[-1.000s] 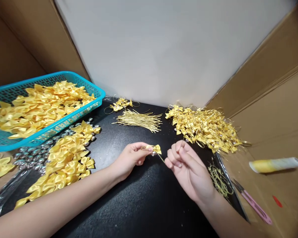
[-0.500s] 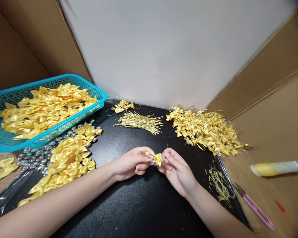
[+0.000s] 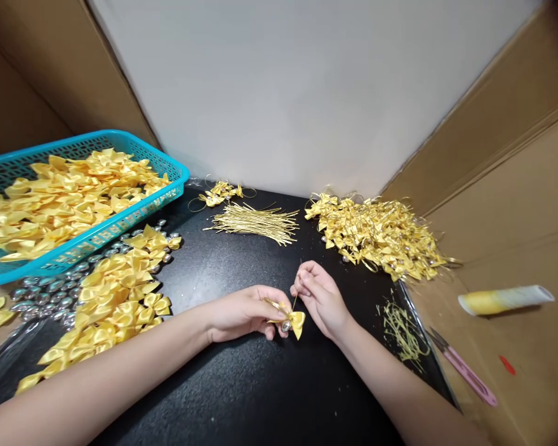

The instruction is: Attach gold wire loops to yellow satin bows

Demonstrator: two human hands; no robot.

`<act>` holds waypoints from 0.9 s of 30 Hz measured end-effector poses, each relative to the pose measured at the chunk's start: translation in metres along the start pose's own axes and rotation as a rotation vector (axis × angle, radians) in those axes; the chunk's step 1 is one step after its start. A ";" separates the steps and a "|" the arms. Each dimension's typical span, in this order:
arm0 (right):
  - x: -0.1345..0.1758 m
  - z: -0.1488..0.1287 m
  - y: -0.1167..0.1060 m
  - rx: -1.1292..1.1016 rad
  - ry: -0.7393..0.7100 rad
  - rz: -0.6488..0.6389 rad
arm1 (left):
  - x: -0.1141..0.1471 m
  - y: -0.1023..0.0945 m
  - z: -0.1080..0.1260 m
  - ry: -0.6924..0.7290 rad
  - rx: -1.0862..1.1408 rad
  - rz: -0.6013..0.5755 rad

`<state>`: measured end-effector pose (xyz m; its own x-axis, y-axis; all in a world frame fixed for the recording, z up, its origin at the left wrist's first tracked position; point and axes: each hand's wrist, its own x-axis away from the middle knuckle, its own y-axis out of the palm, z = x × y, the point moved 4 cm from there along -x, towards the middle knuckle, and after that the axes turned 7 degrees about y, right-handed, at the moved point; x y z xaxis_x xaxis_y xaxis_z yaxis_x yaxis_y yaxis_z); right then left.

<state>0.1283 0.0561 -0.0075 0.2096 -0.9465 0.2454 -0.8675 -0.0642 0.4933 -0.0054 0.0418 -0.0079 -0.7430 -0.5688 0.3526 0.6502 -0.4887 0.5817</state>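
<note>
My left hand (image 3: 255,313) is closed on a yellow satin bow (image 3: 296,322), which has a silver bell-like bead (image 3: 286,326) at its middle and a gold cord loop. Just right of it, my right hand (image 3: 317,294) pinches the end of a thin gold cord (image 3: 295,301) that runs up from the bow. A bit of the cord's tip pokes out above the right fingers. Both hands are held over the black tabletop (image 3: 242,390). Part of the loop is hidden by the left fingers.
A blue basket (image 3: 121,234) of yellow bows stands at left, beside silver beads (image 3: 51,291) and loose bows (image 3: 116,285). Gold cords (image 3: 255,223) lie ahead; corded bows (image 3: 376,235) are heaped right. Cord scraps (image 3: 404,331) and pink-handled snips (image 3: 469,375) lie at right.
My right hand has drawn away from the bow, up and slightly left, stretching the cord. My left hand has tilted the bow lower. The whole view has shifted slightly.
</note>
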 end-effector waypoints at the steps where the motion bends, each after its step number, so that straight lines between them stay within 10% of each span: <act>1: -0.001 0.000 -0.002 0.019 -0.017 0.016 | -0.001 0.001 0.000 0.013 -0.002 0.025; 11: 0.034 -0.023 -0.003 0.563 -0.460 0.191 | -0.003 -0.014 0.010 0.291 0.031 0.463; 27: 0.044 -0.009 0.013 1.002 -0.634 0.098 | 0.001 -0.008 0.009 0.305 -0.010 0.469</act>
<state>0.1296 0.0168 0.0169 0.1069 -0.9306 -0.3500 -0.8928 0.0650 -0.4457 -0.0127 0.0518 -0.0056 -0.2948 -0.8920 0.3427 0.9028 -0.1425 0.4057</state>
